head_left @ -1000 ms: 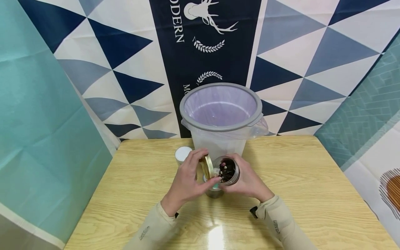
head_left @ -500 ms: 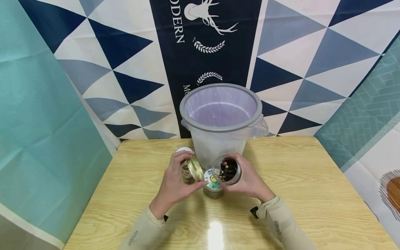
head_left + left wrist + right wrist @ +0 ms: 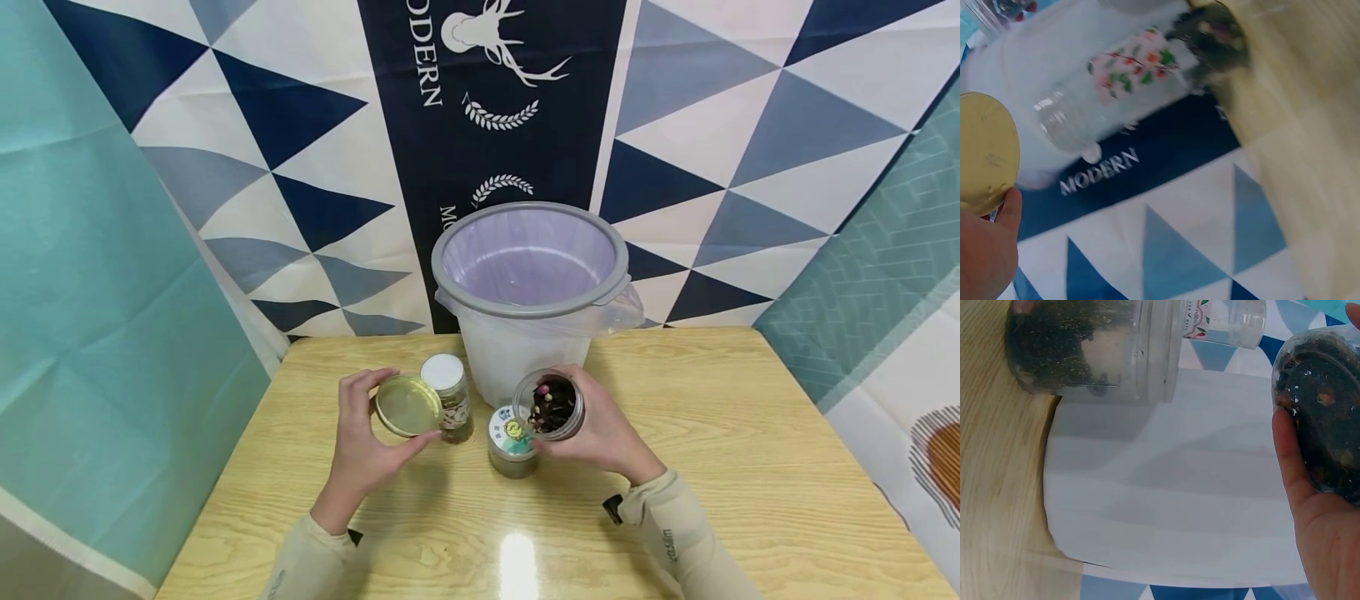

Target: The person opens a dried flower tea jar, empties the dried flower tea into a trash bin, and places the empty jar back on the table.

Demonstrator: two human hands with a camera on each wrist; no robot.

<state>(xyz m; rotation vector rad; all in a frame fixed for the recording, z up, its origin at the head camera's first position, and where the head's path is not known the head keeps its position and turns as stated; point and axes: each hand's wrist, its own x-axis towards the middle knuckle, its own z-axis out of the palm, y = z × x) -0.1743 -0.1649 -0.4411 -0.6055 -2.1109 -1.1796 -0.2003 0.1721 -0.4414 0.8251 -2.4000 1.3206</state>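
My left hand [image 3: 367,450] pinches a round gold lid [image 3: 408,406] by its edge, its inside facing the head camera. In the left wrist view the lid [image 3: 986,153] is cut off by the frame's left edge. An opened clear jar [image 3: 551,406] of dark dried tea with pinkish buds is gripped by my right hand [image 3: 600,425], tilted with its mouth toward the head camera. Below it stands a shorter jar [image 3: 512,450] with a printed top. Left of that is a tall clear jar [image 3: 446,400] with a white lid and a floral label [image 3: 1135,65].
A grey-rimmed white bin [image 3: 532,312] lined with a purple bag stands behind the jars, at the back of the wooden table [image 3: 720,450]. Patterned cloth [image 3: 300,167] hangs behind the table and along both sides.
My left hand has moved left with the gold lid, away from the tilted jar, and turned the lid's inside toward the head camera. The right hand has barely moved.
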